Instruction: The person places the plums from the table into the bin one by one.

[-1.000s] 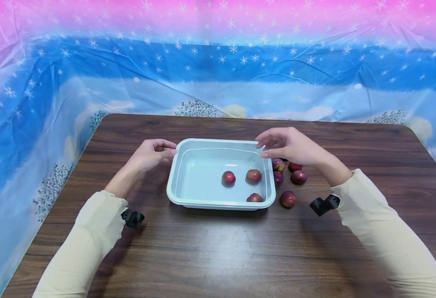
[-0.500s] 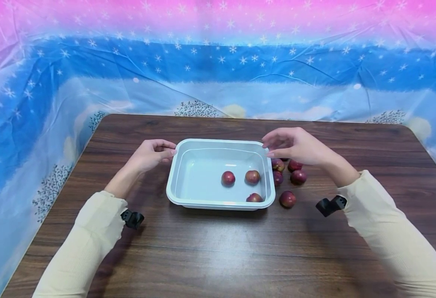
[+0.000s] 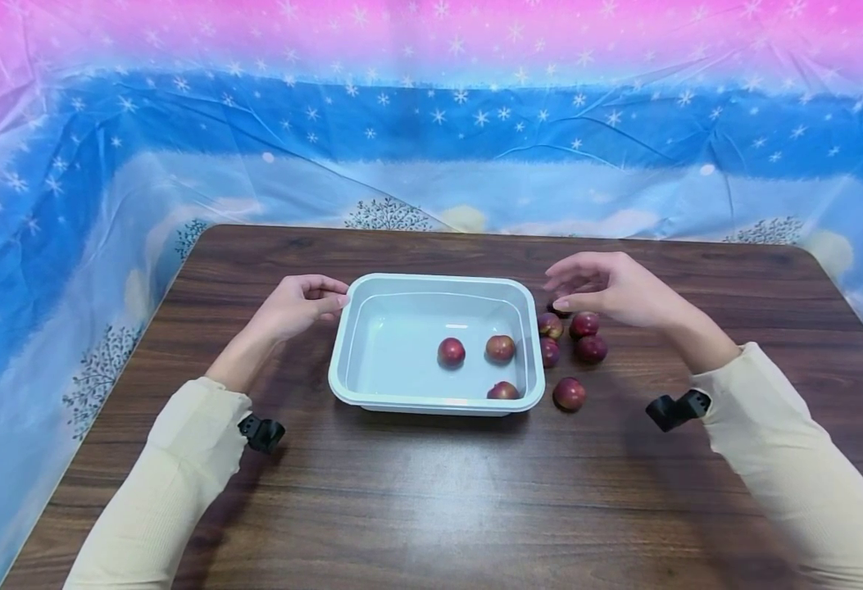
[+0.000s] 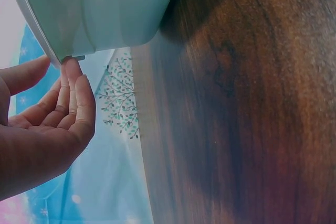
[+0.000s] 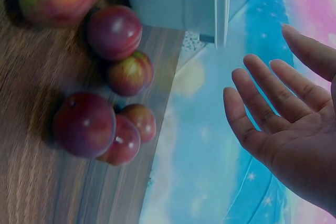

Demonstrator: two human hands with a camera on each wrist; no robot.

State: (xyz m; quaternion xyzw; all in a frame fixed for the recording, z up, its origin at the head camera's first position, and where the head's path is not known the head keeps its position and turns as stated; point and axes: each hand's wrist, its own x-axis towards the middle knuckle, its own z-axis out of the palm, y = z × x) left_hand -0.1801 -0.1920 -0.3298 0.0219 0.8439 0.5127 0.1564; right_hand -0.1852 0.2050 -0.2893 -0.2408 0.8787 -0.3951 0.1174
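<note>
Left hand [image 3: 298,307], left of centre: pinches white tub [image 3: 401,354] by its upper-left corner | right hand [image 3: 614,290], right of centre: loosely spread, grasps nothing, partly hides one of six loose fruits [image 3: 591,350] | tub, mid-frame: contains three red fruits [image 3: 451,352]

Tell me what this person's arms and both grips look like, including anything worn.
The left sleeve and right sleeve are long, cream and finely ribbed, loosely bunched at the ends. A chunky black left wrist camera and a matching right wrist camera jut out there; no cables show. The left grip and right grip are bare, with no gloves or rings visible.
</note>
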